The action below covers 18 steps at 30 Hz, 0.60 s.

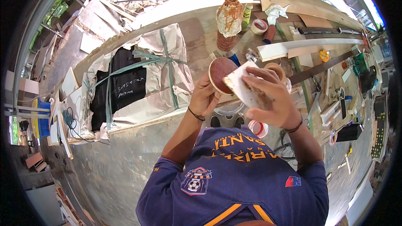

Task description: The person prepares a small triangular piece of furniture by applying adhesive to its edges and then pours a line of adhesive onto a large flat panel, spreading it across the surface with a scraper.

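In front of my chest, my left hand point(203, 96) grips a round piece with a pale rim and a grainy reddish-brown face point(221, 73), like a sanding disc. My right hand point(278, 100) holds a white flat block point(245, 84) with brown stains along its edge and lower face. The block's upper left edge overlaps the right side of the round piece; whether they touch I cannot tell. Just past my hands a tall brown-stained bottle point(228, 25) stands on the worktable, wrapped in whitish smeared material.
A paper-wrapped package tied with green straps point(167, 79) lies to the left on the table. At the right are a tape roll point(259, 26), a green bottle point(246, 16), long white boards point(310, 48) and a yellow tape roll point(324, 55). Another roll point(258, 129) sits by my right forearm.
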Each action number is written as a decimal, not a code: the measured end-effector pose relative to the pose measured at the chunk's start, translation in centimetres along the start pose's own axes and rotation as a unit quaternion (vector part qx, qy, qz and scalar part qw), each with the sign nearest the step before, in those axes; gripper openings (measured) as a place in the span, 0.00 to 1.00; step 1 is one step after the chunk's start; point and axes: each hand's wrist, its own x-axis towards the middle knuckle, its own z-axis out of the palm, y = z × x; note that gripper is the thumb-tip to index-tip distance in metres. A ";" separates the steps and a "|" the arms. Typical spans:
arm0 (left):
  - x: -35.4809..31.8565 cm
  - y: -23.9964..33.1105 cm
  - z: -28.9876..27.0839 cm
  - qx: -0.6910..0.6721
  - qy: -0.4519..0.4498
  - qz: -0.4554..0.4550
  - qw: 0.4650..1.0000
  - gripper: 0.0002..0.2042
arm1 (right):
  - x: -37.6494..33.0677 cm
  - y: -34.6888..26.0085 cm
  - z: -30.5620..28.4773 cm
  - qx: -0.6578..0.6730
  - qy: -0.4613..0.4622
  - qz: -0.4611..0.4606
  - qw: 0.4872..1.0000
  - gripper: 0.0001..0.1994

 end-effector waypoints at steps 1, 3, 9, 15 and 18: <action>0.0 -0.1 -0.1 -0.005 -0.017 0.006 1.000 0.19 | 0.2 -0.1 0.5 -0.024 0.003 -0.008 1.000 0.38; -0.1 -0.2 -0.4 0.006 -0.012 -0.005 1.000 0.18 | 0.3 -0.2 1.5 -0.062 0.017 -0.018 0.998 0.37; -0.2 0.6 -0.5 0.063 0.045 0.020 0.997 0.19 | -0.4 -0.9 0.5 -0.104 -0.021 -0.043 0.993 0.32; 0.0 0.1 0.0 0.146 -0.012 0.022 0.989 0.18 | 1.9 -0.5 -1.3 -0.066 -0.039 -0.044 0.996 0.31; 0.2 -0.3 0.0 0.175 -0.016 0.067 0.982 0.18 | 2.2 -0.1 -0.9 -0.056 -0.060 -0.030 0.996 0.31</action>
